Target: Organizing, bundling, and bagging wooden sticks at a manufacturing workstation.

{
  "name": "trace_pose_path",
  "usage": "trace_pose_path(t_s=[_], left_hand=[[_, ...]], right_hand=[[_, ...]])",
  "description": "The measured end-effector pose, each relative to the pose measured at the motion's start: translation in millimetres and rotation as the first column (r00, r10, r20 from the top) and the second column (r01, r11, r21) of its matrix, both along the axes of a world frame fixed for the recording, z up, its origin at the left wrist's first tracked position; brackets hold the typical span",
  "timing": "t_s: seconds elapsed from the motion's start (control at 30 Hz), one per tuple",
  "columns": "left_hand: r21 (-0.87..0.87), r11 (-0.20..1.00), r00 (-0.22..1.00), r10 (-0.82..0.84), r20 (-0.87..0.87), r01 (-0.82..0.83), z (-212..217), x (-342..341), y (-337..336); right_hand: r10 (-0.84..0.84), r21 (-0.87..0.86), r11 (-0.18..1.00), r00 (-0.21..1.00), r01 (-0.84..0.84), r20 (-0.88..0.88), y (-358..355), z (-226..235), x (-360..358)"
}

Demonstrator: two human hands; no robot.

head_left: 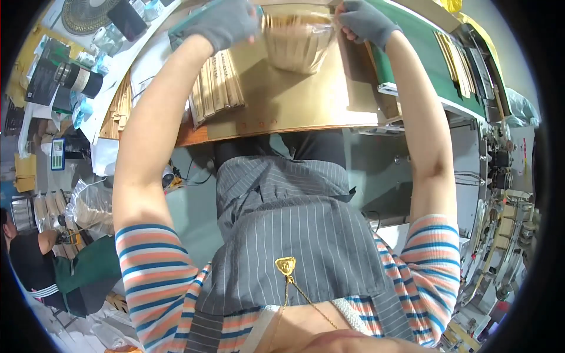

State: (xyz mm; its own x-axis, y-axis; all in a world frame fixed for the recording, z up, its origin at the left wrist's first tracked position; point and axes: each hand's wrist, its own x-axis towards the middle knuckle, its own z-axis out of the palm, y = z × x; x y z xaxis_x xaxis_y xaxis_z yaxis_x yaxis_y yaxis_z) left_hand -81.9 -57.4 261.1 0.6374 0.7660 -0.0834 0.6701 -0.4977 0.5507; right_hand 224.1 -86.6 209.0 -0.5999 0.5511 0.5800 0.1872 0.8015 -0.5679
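Observation:
A clear plastic bag (299, 50) with light-brown flat pieces inside sits at the far side of the work table, between my two hands. My left hand (226, 25), in a grey fingerless glove, is closed at the bag's upper left edge; motion blurs its fingers a little. At the upper right corner, my right hand (366, 23), gloved the same way, has its fingers curled in a pinch on the plastic. Under my left forearm lies a row of bundled light-brown strips (216, 88). A teal tray-like thing (187, 28) shows partly behind my left hand.
The tan table top (265, 112) has a wooden front edge. On the right is a green surface (421, 56) with several thin strips (456, 65) on it. A black cylindrical bottle (79, 79) stands at the left. Another person (44, 265) works at the lower left.

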Motion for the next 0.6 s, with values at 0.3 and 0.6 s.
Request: trace_pose_path(t_s=[0.3,0.6], left_hand=[[0.215,0.975,0.92,-0.138,0.367,0.06,-9.9,-12.3,-2.7],[0.032,0.999,0.829,0.004,0.559,-0.026,33.2,-35.8,-31.7]], right_hand=[[-0.6,-0.377,0.654,0.753,0.656,0.271,-42.1,61.8,-34.5],[-0.499,0.191,0.853,0.866,0.485,0.026,-30.7,38.1,-126.0]])
